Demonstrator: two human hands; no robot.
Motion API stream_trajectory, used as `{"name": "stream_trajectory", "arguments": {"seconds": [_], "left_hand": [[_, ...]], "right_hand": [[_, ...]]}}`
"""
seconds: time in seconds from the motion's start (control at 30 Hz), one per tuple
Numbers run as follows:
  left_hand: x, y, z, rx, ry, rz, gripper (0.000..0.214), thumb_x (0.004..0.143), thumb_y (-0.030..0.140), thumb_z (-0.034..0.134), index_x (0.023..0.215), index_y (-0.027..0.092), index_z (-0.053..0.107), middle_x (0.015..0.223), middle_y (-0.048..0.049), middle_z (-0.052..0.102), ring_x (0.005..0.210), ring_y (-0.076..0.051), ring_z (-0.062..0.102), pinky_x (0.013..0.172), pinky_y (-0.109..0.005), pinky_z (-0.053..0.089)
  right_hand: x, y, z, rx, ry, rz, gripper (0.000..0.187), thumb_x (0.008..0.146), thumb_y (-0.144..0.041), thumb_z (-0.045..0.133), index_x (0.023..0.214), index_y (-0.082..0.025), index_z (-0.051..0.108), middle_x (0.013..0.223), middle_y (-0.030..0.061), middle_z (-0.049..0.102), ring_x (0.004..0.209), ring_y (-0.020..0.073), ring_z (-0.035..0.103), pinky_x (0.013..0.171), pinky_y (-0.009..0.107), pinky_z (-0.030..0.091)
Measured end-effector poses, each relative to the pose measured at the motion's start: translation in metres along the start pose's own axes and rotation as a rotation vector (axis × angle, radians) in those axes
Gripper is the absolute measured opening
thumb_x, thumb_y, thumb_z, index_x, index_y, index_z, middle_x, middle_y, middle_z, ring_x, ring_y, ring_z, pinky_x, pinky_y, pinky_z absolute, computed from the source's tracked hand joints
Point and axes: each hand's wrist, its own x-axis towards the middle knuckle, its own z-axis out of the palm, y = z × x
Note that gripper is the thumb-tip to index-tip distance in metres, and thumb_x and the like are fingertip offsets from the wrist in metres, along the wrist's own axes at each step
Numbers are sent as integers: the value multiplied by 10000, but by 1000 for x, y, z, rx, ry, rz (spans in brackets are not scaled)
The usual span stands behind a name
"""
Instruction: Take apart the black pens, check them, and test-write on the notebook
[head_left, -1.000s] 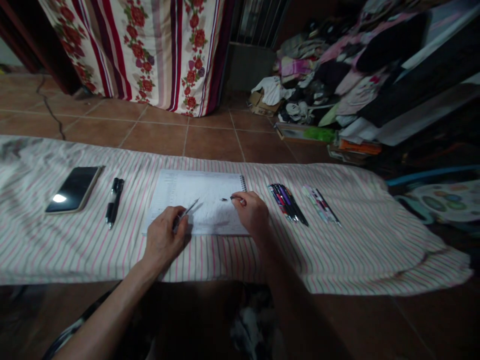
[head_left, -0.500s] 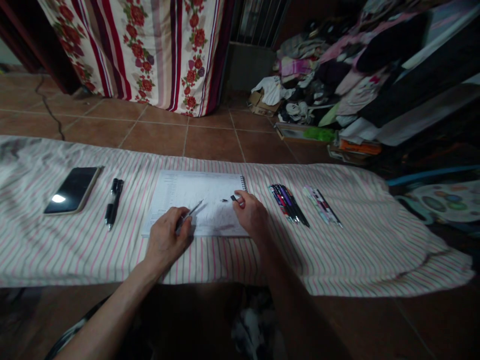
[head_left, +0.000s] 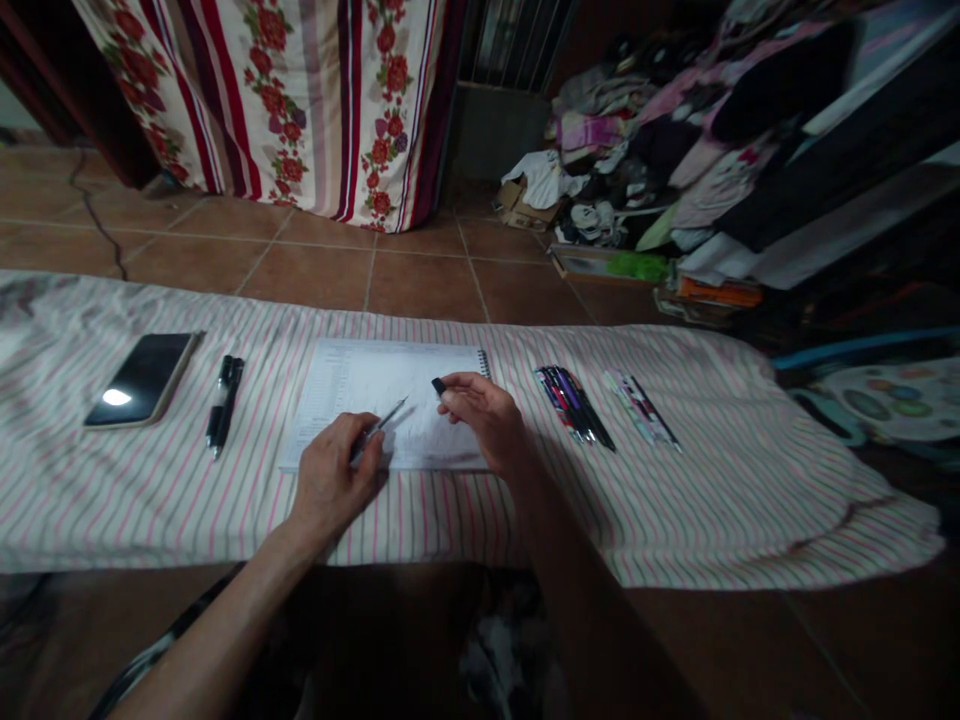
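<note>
A spiral notebook [head_left: 367, 365] lies on the striped cloth, its coil at the right. My left hand [head_left: 336, 468] rests over its lower left part, fingers closed around a thin pen [head_left: 391, 411] whose pointed end angles up and to the right. Above the right side of the page, my right hand [head_left: 486, 415] pinches a small black piece [head_left: 438, 386] between thumb and fingertips; its exact kind is too small to tell. The piece is apart from the pen's tip. My left fingers hide the pen's rear part.
Two black pens [head_left: 223, 408] and a phone [head_left: 142, 380] lie to the left. A bunch of several pens [head_left: 574, 408] and a smaller group of pens [head_left: 643, 410] lie to the right on the striped cloth [head_left: 735, 500]. A black-and-white animal [head_left: 499, 650] appears below the cloth's front edge.
My right hand has moved left and slightly up with the black piece, turning its fingers leftward. A small dark bit seen on the page no longer shows. My left hand stays put.
</note>
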Motion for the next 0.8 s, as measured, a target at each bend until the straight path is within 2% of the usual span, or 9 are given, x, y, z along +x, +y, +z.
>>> {"name": "stream_trajectory", "arguments": {"seconds": [0.1,0.27,0.43,0.63,0.8], "left_hand": [[-1,0,1,2,-9,2,162,863,283,466,943,167,544,765,-15,597,691,-144,583,631,-259,455],[-2,0,1,-4,-17,27,157,863,275,464,950,169,540,765,-15,594,697,-146,587,631,-258,457],[-2,1,1,-2,-26,57,150,865,263,456,951,170,536,784,-23,605,713,-151,596,634,-261,461],[-1,3,0,16,-64,55,162,867,270,433,936,172,542,775,-32,615,702,-159,599,625,-271,463],[0,4,-1,15,-79,59,191,866,285,413,935,175,552,783,-44,629,695,-169,602,619,-284,467]], "right_hand": [[-4,-4,0,-43,-64,-35,221,676,-306,651,862,-187,641,750,8,633,647,108,537,560,228,393],[-6,-5,0,-101,-57,-52,219,688,-314,634,860,-184,673,697,0,618,596,97,467,551,236,354],[-5,-2,0,-127,-60,-70,208,714,-304,608,873,-191,680,751,7,630,633,103,477,569,238,361],[-5,-2,2,-168,-71,-58,220,718,-306,609,892,-188,674,707,1,623,600,101,473,541,235,355],[-4,-2,4,-116,-107,-52,255,709,-313,625,928,-185,645,837,27,667,693,121,568,635,259,428]]}}
